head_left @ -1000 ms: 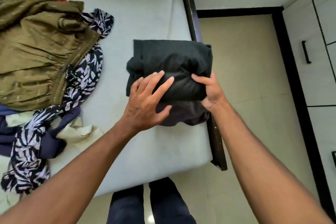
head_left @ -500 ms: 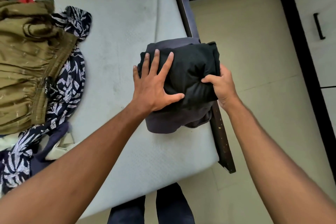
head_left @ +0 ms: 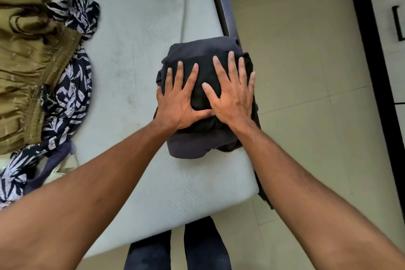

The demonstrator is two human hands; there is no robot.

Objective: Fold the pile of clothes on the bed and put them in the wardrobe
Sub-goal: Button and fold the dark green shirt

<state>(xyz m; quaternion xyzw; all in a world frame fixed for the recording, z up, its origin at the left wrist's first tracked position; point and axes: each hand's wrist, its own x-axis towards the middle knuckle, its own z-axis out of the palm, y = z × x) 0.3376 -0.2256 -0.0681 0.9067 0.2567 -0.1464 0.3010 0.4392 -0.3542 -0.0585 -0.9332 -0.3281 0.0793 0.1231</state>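
A small stack of folded dark clothes lies at the right edge of the bed [head_left: 142, 28]: a black garment [head_left: 203, 72] on top of a dark grey one [head_left: 190, 144]. My left hand [head_left: 182, 98] and my right hand [head_left: 232, 94] both press flat on the black garment, fingers spread and straight, thumbs nearly touching. To the left lies the unfolded pile: an olive green garment [head_left: 26, 68] and a navy cloth with a white leaf print [head_left: 68, 98].
The dark bed frame [head_left: 221, 0] runs along the mattress's right side. Beige tiled floor [head_left: 306, 72] lies beyond it. White wardrobe doors with a black handle [head_left: 397, 24] stand at the far right. My legs [head_left: 175, 247] are at the bed's near edge.
My right hand let go of the black garment's side and now lies flat on top of it. My left hand stayed pressing on the stack. The view shifted closer.
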